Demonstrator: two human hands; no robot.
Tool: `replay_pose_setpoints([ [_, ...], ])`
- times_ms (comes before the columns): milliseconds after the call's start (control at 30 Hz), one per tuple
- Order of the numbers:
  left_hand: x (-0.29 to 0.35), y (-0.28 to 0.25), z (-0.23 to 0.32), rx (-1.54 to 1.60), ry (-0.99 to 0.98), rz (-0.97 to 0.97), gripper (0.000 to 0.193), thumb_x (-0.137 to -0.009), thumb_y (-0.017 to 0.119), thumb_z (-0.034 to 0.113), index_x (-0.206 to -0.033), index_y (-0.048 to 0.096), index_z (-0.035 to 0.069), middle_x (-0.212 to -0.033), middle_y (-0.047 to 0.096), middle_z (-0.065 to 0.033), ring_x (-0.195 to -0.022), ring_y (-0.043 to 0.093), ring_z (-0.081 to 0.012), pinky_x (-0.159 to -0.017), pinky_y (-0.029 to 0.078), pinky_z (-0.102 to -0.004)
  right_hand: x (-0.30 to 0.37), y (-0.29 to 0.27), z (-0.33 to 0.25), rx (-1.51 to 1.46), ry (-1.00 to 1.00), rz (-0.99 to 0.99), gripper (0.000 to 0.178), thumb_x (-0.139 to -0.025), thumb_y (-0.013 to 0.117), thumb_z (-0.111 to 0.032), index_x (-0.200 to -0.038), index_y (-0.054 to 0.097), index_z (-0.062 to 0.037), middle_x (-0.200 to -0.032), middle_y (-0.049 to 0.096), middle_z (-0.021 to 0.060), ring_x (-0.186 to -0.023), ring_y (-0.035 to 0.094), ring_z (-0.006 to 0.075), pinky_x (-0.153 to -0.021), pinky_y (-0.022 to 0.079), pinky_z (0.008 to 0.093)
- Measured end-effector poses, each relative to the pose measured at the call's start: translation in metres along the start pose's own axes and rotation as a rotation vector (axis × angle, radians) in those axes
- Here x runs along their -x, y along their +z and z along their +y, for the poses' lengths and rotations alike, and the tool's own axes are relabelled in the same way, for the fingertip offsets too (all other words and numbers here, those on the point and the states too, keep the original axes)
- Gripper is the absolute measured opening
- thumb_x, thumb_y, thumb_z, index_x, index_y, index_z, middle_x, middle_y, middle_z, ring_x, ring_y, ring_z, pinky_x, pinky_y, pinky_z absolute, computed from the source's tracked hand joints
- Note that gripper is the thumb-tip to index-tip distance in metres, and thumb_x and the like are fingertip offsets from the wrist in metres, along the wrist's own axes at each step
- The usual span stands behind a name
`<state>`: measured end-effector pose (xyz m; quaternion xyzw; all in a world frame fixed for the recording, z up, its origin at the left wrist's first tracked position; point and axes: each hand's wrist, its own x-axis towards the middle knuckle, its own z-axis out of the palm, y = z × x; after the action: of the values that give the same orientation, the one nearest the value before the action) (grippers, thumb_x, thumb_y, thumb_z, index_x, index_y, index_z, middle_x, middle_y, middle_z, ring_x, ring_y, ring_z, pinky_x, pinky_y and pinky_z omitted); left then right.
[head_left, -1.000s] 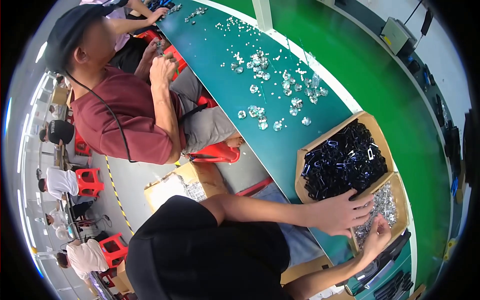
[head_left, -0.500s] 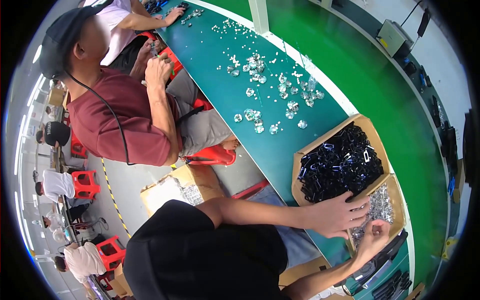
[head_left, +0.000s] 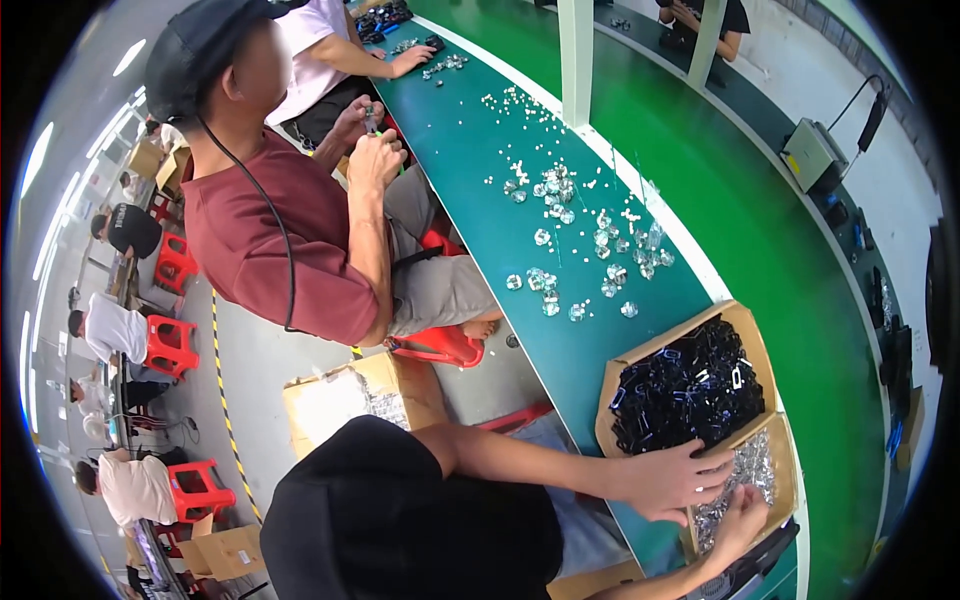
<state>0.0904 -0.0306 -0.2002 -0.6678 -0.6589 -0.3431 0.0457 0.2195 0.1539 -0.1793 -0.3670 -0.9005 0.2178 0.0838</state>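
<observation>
My left hand [head_left: 682,482] lies palm down across the near edge of a brown cardboard box [head_left: 608,408], its fingers stretched over the divider. A small white spot shows on one finger; I cannot tell if it is a ring or a piece. My right hand [head_left: 738,520] is at the lower compartment, fingers curled together over the small clear and silvery pieces [head_left: 757,462]. Whatever it pinches is hidden. Beside my left fingertips, the larger compartment holds a heap of small black parts [head_left: 690,385], with a few white ones among them.
Clusters of clear faceted pieces [head_left: 550,285] and small white bits [head_left: 515,103] lie scattered over the green table [head_left: 480,160]. A co-worker in a maroon shirt [head_left: 270,230] sits on the left, hands raised. An open carton [head_left: 415,385] stands on the floor beside a red stool [head_left: 440,345].
The whole view has shifted, so the table and box appear lower. My right hand has turned and its fingers now point into the clear pieces. My left hand stays over the box edge.
</observation>
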Motion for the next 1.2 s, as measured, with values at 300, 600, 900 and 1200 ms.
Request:
replay_pose_setpoints([
  [300, -0.002, -0.003, 0.000, -0.031, 0.002, -0.024, 0.067, -0.084, 0.066, 0.047, -0.130, 0.050, 0.001, -0.143, 0.043, -0.0187, -0.141, 0.030, -0.0348, -0.094, 0.042, -0.0492, -0.011, 0.003, -0.005, -0.059, 0.076, 0.131, 0.025, -0.094, 0.065, -0.016, -0.089, 0.068, 0.0090, -0.068, 0.064, 0.0145, -0.062, 0.061, 0.0219, -0.061, 0.048, 0.0358],
  [600, 0.000, -0.001, 0.000, -0.019, -0.009, -0.004, 0.068, -0.084, 0.067, 0.047, -0.130, 0.048, 0.001, -0.143, 0.042, -0.0196, -0.142, 0.030, -0.0347, -0.093, 0.042, -0.0498, -0.015, 0.012, 0.030, -0.403, 0.084, 0.199, 0.021, -0.092, 0.069, -0.010, -0.101, 0.065, 0.0087, -0.076, 0.068, 0.0103, -0.066, 0.061, 0.0176, -0.062, 0.050, 0.0298],
  [900, 0.002, 0.000, 0.000, 0.012, 0.000, 0.003, 0.066, -0.084, 0.067, 0.047, -0.129, 0.050, 0.001, -0.144, 0.042, -0.0197, -0.141, 0.031, -0.0352, -0.093, 0.042, -0.0501, -0.011, 0.008, 0.023, -0.150, 0.051, 0.291, 0.018, -0.084, 0.074, -0.006, -0.097, 0.070, 0.0048, -0.078, 0.069, 0.0106, -0.065, 0.059, 0.0153, -0.061, 0.047, 0.0287],
  [1200, 0.001, -0.001, 0.001, -0.009, 0.012, -0.007, 0.065, -0.085, 0.066, 0.047, -0.129, 0.050, 0.002, -0.143, 0.042, -0.0188, -0.141, 0.031, -0.0351, -0.093, 0.041, -0.0499, 0.003, -0.011, -0.040, 0.154, 0.001, 0.296, 0.017, -0.075, 0.075, 0.000, -0.091, 0.071, 0.0030, -0.078, 0.071, 0.0149, -0.066, 0.065, 0.0278, -0.064, 0.050, 0.0385],
])
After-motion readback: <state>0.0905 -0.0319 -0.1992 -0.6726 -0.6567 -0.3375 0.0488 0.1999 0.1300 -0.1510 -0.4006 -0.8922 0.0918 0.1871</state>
